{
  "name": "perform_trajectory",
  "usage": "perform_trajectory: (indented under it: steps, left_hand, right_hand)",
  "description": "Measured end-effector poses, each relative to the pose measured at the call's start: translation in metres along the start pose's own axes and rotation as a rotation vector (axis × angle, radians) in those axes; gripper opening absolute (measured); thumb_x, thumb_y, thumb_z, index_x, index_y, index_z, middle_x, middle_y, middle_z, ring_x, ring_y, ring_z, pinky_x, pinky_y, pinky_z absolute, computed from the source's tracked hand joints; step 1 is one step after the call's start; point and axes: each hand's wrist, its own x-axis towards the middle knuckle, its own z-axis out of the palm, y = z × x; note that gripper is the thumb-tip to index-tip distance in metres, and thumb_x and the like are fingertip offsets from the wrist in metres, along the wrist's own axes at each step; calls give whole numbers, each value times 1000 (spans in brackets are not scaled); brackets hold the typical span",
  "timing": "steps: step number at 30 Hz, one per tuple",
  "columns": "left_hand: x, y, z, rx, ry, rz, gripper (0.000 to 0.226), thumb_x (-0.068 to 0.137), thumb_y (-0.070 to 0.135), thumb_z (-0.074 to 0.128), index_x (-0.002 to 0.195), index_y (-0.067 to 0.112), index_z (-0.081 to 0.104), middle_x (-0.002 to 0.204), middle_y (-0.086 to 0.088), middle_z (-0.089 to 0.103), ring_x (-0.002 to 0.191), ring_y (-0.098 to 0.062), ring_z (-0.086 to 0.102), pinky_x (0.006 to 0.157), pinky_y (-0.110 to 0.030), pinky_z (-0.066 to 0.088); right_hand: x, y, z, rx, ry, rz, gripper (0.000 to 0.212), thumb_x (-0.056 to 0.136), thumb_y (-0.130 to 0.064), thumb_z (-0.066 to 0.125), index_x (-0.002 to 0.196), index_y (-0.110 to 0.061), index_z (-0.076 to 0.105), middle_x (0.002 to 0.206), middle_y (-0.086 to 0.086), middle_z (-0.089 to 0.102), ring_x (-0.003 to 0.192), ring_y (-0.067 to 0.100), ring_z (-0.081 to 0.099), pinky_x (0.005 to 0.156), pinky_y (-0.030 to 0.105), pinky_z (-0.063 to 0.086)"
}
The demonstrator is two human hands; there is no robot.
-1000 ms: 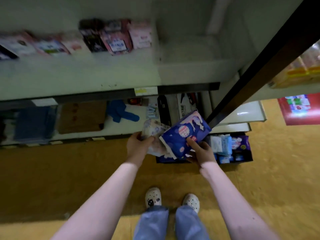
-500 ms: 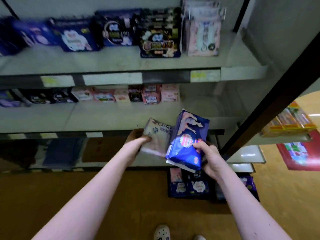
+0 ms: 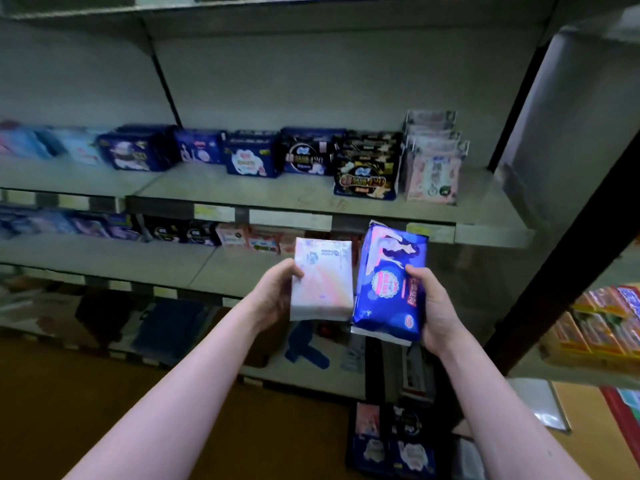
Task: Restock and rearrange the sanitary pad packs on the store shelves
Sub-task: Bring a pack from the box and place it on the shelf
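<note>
Just right of the frame's centre, the person holds two packs up in front of the shelves. The left hand (image 3: 277,292) grips a white pack (image 3: 323,280) by its left edge, fingers curled round it. The right hand (image 3: 434,306) clasps a blue pack (image 3: 388,285) by its right edge. The two packs stand upright, side by side, nearly touching. Above them, across the middle of the frame, a shelf (image 3: 242,194) carries a row of dark packs (image 3: 308,155) and, at its right end, pink packs (image 3: 433,171). At the bottom, right of centre, a box of packs (image 3: 391,448) sits on the floor.
</note>
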Motion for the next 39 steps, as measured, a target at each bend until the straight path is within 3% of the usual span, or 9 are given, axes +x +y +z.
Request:
perform_trajectory:
  steps: [4,7,15,20,22,28,31,37,39]
  left_hand:
    - [-11,9,28,8,45,168,61,53,39,71,106,9,65,94,-7,74,80,-20,70,67,-27,56]
    - [-19,11,38,37,97,304,40,65,33,71,100,12,66,96,-6,75,84,-18,71,76,-30,56]
    - [-44,22,33,32,169,382,24,78,17,72,100,10,64,99,-9,74,84,-21,70,71,-28,57]
    - [-52,27,19,-27,261,401,68,65,27,73,124,0,52,112,-17,69,94,-29,69,77,-37,57]
    - [-55,31,11,-43,266,409,71,66,26,74,127,0,49,114,-17,68,98,-31,68,79,-39,57]
    - [-65,49,-31,-108,232,414,27,90,16,58,115,4,58,95,-10,72,72,-18,70,59,-26,57]
    - [-73,63,-59,-241,171,386,22,92,24,52,105,9,62,85,-8,74,66,-18,70,56,-26,57]
    - [-85,88,-126,-606,59,375,34,83,47,54,98,25,74,102,-7,73,88,-25,67,82,-37,53]
    - [-90,90,-139,-647,19,344,43,78,49,57,110,24,69,114,-10,70,104,-30,63,89,-42,49]
  right_hand:
    - [-4,-17,17,-102,-17,-45,33,89,-32,60,113,-9,61,86,8,75,67,19,72,55,28,57]
    - [-3,-29,23,-159,-29,-99,36,90,-37,59,115,-11,60,81,4,75,65,17,71,53,27,56]
    - [-9,-40,38,-217,-160,-108,45,91,-54,47,109,-16,61,82,0,75,69,15,72,61,29,58]
    - [-9,-40,56,-241,-171,-103,43,93,-54,45,103,-15,62,74,-2,74,61,12,70,53,25,56]
    - [-9,-39,66,-266,-172,-126,47,93,-54,46,109,-12,62,78,1,74,62,14,71,52,25,57]
    - [0,-28,107,-290,-170,-144,54,88,-56,51,115,-10,58,82,3,75,66,16,72,55,28,58]
    - [3,-18,134,-307,-172,-169,45,90,-55,49,106,-14,59,78,0,74,64,14,71,55,27,58]
    - [7,11,209,-289,-171,-137,45,90,-55,51,109,-15,59,85,4,74,68,17,71,61,31,59]
    - [9,24,230,-254,-173,-130,47,91,-54,50,112,-13,61,92,8,74,74,20,72,67,34,59]
